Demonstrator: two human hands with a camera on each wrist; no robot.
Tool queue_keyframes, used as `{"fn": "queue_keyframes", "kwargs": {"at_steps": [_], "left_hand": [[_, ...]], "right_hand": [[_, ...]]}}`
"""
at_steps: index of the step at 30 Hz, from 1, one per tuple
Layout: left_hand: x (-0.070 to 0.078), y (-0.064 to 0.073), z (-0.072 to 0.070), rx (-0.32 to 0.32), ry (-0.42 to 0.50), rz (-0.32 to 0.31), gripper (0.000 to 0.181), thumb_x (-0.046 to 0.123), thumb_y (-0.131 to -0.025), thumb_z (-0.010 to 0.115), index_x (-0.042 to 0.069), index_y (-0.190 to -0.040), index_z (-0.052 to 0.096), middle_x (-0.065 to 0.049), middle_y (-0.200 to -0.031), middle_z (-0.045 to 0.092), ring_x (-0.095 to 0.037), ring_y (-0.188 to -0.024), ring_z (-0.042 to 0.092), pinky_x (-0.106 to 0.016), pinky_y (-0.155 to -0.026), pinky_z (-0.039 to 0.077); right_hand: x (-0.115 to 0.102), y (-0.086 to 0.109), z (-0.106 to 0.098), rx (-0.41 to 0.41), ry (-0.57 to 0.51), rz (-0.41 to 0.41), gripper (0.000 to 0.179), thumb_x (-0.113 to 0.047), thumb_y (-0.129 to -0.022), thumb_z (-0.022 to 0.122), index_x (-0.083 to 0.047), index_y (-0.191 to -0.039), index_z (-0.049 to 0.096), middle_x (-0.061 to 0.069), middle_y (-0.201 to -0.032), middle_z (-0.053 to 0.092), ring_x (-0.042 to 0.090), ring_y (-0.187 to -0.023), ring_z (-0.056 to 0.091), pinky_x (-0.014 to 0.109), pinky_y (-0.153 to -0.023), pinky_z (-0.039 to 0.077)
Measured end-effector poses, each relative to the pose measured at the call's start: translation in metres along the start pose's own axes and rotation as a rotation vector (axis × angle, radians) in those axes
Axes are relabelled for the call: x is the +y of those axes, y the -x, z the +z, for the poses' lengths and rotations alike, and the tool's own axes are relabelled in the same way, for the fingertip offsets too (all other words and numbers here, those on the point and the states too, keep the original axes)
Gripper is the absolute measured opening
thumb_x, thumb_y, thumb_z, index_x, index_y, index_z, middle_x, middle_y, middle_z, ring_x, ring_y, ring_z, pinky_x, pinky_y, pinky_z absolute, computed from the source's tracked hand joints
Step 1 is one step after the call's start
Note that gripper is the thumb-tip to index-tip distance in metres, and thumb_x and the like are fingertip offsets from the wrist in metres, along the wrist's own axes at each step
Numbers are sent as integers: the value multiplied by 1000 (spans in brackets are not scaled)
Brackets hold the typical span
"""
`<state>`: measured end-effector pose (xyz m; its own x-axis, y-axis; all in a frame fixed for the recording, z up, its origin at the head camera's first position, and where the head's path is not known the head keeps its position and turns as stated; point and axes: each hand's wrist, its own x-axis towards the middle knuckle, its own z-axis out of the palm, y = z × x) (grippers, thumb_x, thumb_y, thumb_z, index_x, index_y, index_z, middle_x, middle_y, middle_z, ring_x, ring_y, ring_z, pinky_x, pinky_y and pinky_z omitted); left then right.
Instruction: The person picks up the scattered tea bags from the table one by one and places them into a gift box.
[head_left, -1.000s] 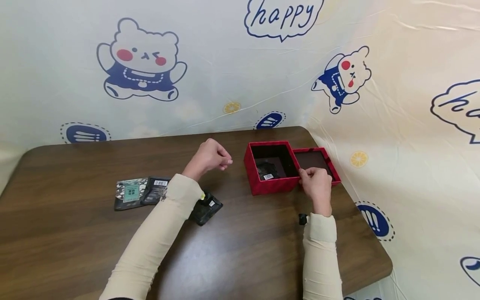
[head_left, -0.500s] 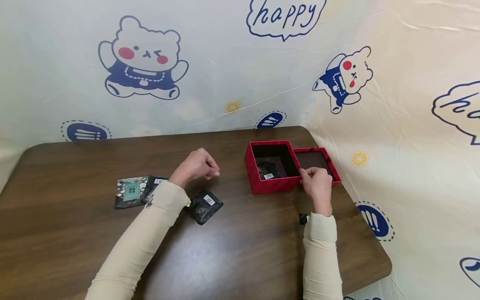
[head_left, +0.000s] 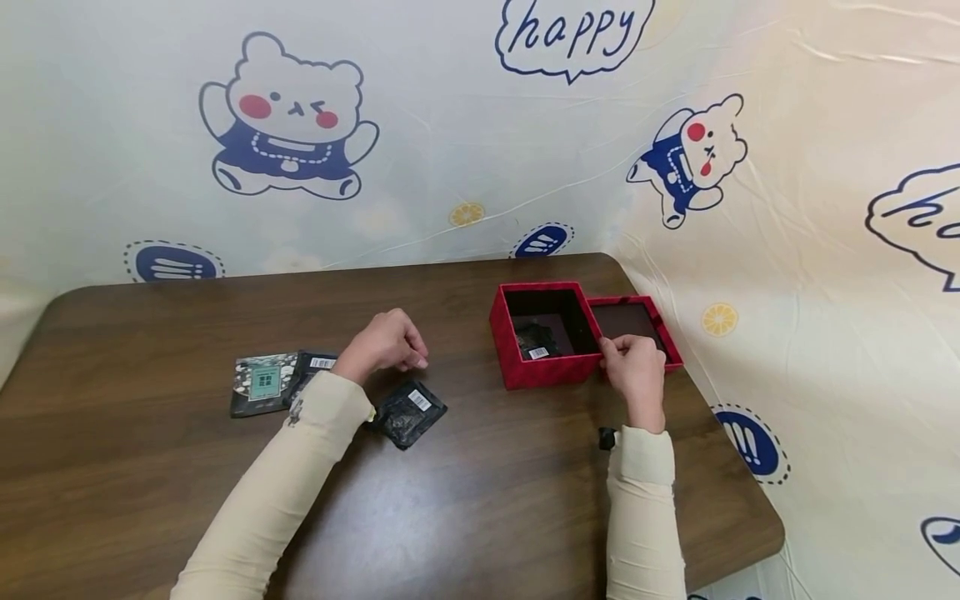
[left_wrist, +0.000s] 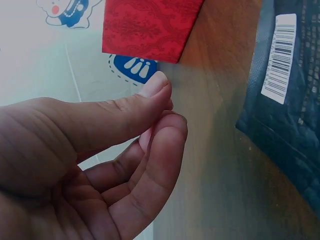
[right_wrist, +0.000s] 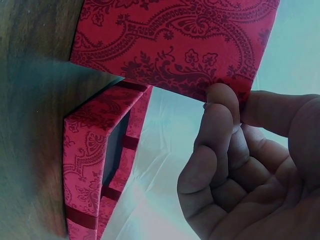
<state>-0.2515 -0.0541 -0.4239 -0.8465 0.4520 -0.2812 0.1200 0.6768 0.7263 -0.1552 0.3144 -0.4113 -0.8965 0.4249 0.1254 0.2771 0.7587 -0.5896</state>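
My left hand [head_left: 386, 342] hovers just beyond a black sachet [head_left: 401, 423] with a white barcode label. Its fingers are loosely bent, thumb tip near the index finger, and the left wrist view shows nothing held. That sachet [left_wrist: 292, 125] fills the right side of this view. My right hand [head_left: 636, 371] pinches the near right corner of a red patterned box [head_left: 551, 373], thumb on one side of the wall and fingers on the other. Inside the box lies another black sachet [head_left: 531, 335]. In the right wrist view the box wall [right_wrist: 175, 50] shows between thumb and index finger.
Against the box's right side lies its red lid [head_left: 670, 337], dark inside face up. To the left are a sachet [head_left: 262, 385] with a teal label and a black one [head_left: 311, 364], partly behind my left wrist. The wooden table [head_left: 135, 467] meets a printed cloth backdrop [head_left: 435, 100].
My left hand has moved left and toward me, away from the box, uncovering more of the barcoded sachet. The right hand keeps its grip on the box corner.
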Motion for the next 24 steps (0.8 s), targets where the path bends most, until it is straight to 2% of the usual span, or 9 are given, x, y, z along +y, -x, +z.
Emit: {"fn": "queue_keyframes", "kwargs": {"at_steps": [7, 16, 24], "left_hand": [[-6, 1, 5, 14, -108, -13, 10, 5, -76, 88, 6, -80, 79, -5, -78, 71, -18, -64, 63, -30, -60, 55], [-9, 1, 8, -3, -142, -33, 17, 3, -70, 91, 5, -82, 79, -7, -82, 70, -19, -63, 63, -32, -59, 54], [-11, 0, 14, 4, -199, -44, 20, -1, -68, 91, 7, -79, 77, -7, -83, 68, -24, -73, 60, -35, -64, 55]], "right_hand": [[0, 0, 0, -7, 0, -5, 34, -28, -99, 64, -6, -78, 78, 4, -68, 71, 29, -80, 62, 37, -62, 48], [-1, -2, 1, -22, -1, 2, 35, -30, -100, 63, -7, -79, 78, 7, -72, 72, 28, -79, 62, 36, -62, 47], [-1, -1, -2, -26, -6, 18, 34, -30, -100, 63, -5, -82, 78, 7, -72, 72, 28, -79, 62, 36, -60, 47]]}}
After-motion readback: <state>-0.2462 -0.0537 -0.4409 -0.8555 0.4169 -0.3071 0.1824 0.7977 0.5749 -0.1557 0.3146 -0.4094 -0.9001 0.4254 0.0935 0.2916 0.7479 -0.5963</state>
